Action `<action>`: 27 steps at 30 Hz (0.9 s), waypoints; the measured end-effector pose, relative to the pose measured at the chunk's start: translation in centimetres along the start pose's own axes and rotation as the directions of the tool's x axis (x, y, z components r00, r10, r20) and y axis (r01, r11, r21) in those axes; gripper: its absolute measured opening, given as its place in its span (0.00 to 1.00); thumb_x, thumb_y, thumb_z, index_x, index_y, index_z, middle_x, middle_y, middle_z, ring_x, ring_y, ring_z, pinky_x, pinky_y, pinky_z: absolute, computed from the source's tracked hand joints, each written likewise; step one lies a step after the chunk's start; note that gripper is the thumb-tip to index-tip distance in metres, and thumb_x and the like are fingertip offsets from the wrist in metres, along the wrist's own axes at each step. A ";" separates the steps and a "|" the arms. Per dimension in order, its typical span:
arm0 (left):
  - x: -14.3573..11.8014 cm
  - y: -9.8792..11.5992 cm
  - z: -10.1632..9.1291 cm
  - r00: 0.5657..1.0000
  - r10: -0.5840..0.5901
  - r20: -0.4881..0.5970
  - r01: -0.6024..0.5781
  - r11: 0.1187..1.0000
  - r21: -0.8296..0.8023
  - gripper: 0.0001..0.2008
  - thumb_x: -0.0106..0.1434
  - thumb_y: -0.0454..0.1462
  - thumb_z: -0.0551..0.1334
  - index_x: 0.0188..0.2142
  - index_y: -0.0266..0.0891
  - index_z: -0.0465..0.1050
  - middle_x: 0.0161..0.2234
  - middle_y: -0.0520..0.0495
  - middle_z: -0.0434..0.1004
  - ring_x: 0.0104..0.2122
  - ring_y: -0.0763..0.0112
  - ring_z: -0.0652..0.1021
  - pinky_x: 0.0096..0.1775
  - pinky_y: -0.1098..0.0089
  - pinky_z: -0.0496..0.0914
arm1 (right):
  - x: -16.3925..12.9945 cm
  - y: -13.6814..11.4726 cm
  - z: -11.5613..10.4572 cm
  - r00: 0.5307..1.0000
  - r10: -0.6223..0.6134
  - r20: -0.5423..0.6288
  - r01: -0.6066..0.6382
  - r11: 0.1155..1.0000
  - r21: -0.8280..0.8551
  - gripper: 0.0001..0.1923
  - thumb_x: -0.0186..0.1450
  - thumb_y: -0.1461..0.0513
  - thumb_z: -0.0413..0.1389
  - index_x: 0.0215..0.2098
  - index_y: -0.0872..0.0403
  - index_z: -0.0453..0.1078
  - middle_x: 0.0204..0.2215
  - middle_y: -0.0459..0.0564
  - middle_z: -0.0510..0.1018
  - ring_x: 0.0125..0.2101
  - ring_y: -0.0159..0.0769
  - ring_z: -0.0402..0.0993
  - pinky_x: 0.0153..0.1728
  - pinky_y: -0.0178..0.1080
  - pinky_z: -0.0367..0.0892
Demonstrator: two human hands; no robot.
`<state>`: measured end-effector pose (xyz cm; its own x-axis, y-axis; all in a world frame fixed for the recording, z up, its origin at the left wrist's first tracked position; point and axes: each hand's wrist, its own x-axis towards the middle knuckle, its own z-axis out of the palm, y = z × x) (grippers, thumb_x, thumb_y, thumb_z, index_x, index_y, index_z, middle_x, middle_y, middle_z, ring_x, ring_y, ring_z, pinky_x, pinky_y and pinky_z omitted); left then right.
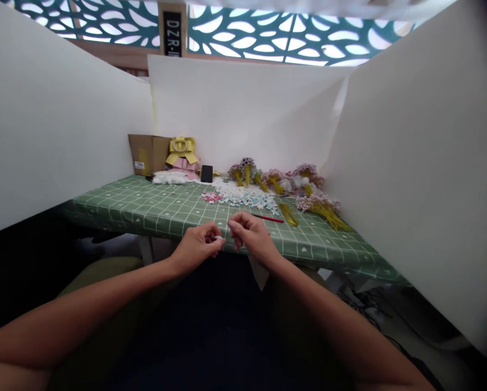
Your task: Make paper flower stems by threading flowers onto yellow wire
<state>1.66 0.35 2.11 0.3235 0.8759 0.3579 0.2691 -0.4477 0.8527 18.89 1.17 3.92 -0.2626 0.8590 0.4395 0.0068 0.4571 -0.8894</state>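
Observation:
My left hand (198, 245) and my right hand (249, 233) meet at the near edge of the green checked table (154, 209). The left fingers pinch a tiny white piece (218, 238), likely a small paper flower. The right fingertips are closed just beside it; whether they hold anything is too small to tell. A heap of small white, blue and pink flower pieces (243, 196) lies behind the hands. A red stick (270, 218) lies right of them.
Yellow-stemmed flower bunches (323, 209) lie at the right and along the back (268, 176). A cardboard box (148, 153), a yellow and pink folded item (181, 155), a white bag (170, 177) and a black phone (206, 173) stand at the back left. White partition boards (410, 163) enclose the table.

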 end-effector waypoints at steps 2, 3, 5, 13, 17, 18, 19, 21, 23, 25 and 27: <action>0.0 0.0 -0.1 0.999 0.023 -0.028 -0.022 0.999 0.035 0.08 0.58 0.40 0.61 0.31 0.37 0.67 0.22 0.55 0.69 0.20 0.76 0.73 0.24 0.75 0.66 | -0.5 0.6 0.8 0.999 0.005 0.046 -0.001 0.996 -0.092 0.12 0.62 0.54 0.56 0.30 0.54 0.65 0.21 0.41 0.67 0.16 0.25 0.62 0.15 0.30 0.62; -0.1 0.0 -0.1 0.999 0.032 -0.036 -0.030 0.999 0.046 0.07 0.58 0.40 0.60 0.31 0.37 0.67 0.22 0.55 0.69 0.20 0.76 0.73 0.24 0.76 0.66 | -0.8 0.9 1.0 0.999 -0.004 0.054 0.011 0.991 -0.137 0.11 0.63 0.55 0.55 0.30 0.54 0.65 0.22 0.41 0.67 0.16 0.25 0.63 0.16 0.30 0.61; -0.1 -0.1 -0.1 0.998 0.049 -0.041 -0.047 0.998 0.050 0.07 0.59 0.39 0.60 0.31 0.37 0.67 0.22 0.54 0.70 0.20 0.77 0.73 0.24 0.76 0.66 | -1.1 1.2 1.2 0.998 -0.034 0.055 0.044 0.978 -0.203 0.11 0.64 0.56 0.54 0.29 0.54 0.65 0.22 0.41 0.67 0.17 0.25 0.64 0.17 0.30 0.60; 0.0 -0.4 -0.1 0.997 0.079 -0.010 -0.079 0.996 0.041 0.07 0.60 0.39 0.60 0.33 0.36 0.69 0.24 0.52 0.73 0.23 0.76 0.74 0.27 0.75 0.68 | -1.6 1.1 1.4 0.992 -0.119 0.032 0.123 0.967 -0.224 0.10 0.66 0.59 0.51 0.27 0.54 0.64 0.23 0.43 0.67 0.22 0.28 0.65 0.24 0.32 0.62; -0.1 -0.3 -0.1 0.997 0.077 -0.004 -0.077 0.996 -0.033 0.09 0.60 0.40 0.61 0.34 0.36 0.68 0.26 0.50 0.75 0.25 0.75 0.76 0.29 0.74 0.70 | -1.8 0.9 1.5 0.990 -0.144 0.012 0.143 0.964 -0.225 0.11 0.67 0.61 0.50 0.26 0.54 0.64 0.22 0.43 0.68 0.23 0.29 0.66 0.27 0.33 0.62; -0.1 -0.3 -0.1 0.997 0.073 0.003 -0.073 0.995 -0.065 0.09 0.59 0.41 0.62 0.34 0.36 0.68 0.27 0.50 0.76 0.26 0.75 0.76 0.30 0.74 0.70 | -1.8 0.9 1.5 0.989 -0.146 0.008 0.144 0.966 -0.216 0.11 0.67 0.61 0.50 0.26 0.54 0.65 0.22 0.43 0.68 0.23 0.29 0.66 0.27 0.33 0.62; -0.1 -0.3 0.0 0.998 0.066 0.011 -0.065 0.993 -0.097 0.09 0.59 0.41 0.62 0.34 0.36 0.68 0.27 0.50 0.76 0.26 0.74 0.77 0.30 0.74 0.71 | -1.8 0.9 1.5 0.989 -0.148 0.003 0.145 0.968 -0.206 0.11 0.67 0.61 0.51 0.26 0.54 0.65 0.22 0.43 0.68 0.23 0.30 0.67 0.27 0.34 0.63; 0.0 -0.4 0.0 0.999 0.050 0.021 -0.046 0.987 -0.151 0.09 0.59 0.40 0.62 0.34 0.36 0.67 0.27 0.50 0.77 0.27 0.74 0.77 0.31 0.73 0.72 | -1.9 0.9 1.5 0.989 -0.149 -0.011 0.144 0.970 -0.194 0.11 0.66 0.61 0.51 0.26 0.54 0.65 0.22 0.43 0.68 0.24 0.30 0.67 0.27 0.34 0.63; 0.0 -0.6 0.1 0.999 0.038 0.024 -0.033 0.981 -0.192 0.09 0.59 0.40 0.63 0.34 0.36 0.67 0.27 0.50 0.77 0.27 0.74 0.78 0.32 0.73 0.72 | -1.9 1.0 1.6 0.988 -0.151 -0.027 0.143 0.971 -0.189 0.11 0.66 0.61 0.51 0.25 0.54 0.65 0.22 0.44 0.69 0.24 0.30 0.67 0.28 0.34 0.63; 0.0 -0.8 0.2 0.999 0.032 0.025 -0.026 0.975 -0.219 0.10 0.58 0.40 0.64 0.34 0.36 0.66 0.27 0.50 0.77 0.28 0.74 0.78 0.32 0.73 0.72 | -1.9 1.1 1.6 0.988 -0.149 -0.036 0.141 0.974 -0.180 0.11 0.66 0.61 0.51 0.25 0.54 0.65 0.22 0.44 0.69 0.24 0.30 0.67 0.28 0.34 0.64; 0.1 -1.0 0.2 0.999 0.028 0.024 -0.021 0.971 -0.239 0.10 0.58 0.40 0.64 0.34 0.36 0.66 0.27 0.51 0.77 0.28 0.73 0.78 0.32 0.73 0.73 | -1.9 1.1 1.7 0.988 -0.146 -0.043 0.137 0.977 -0.165 0.11 0.65 0.61 0.52 0.25 0.54 0.65 0.22 0.44 0.69 0.24 0.30 0.67 0.28 0.34 0.64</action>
<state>1.64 0.83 1.25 0.3525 0.8585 0.3724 0.0372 -0.4105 0.9111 17.77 -0.35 1.94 -0.2190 0.7922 0.5696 0.1301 0.6023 -0.7876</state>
